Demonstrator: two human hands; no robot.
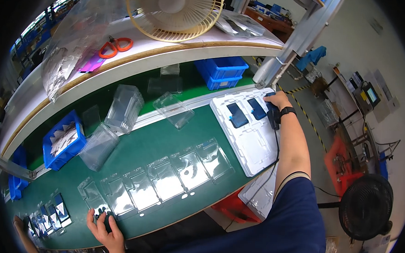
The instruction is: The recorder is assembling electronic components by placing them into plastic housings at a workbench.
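My right hand reaches to the far right corner of a white moulded tray. Its fingers are bent over a dark flat rectangular piece, mostly hidden under them. Two similar dark pieces, a left one and a right one, lie in the tray's pockets. A black band with a cable circles that wrist. My left hand rests at the near bench edge with fingers spread, dark at some fingertips, beside the leftmost of a row of clear plastic blister shells.
Stacked clear shells and a blue bin of papers stand behind the row. Blue bins sit under the shelf, which holds a fan and orange-handled scissors. Another person's hand is near dark pieces.
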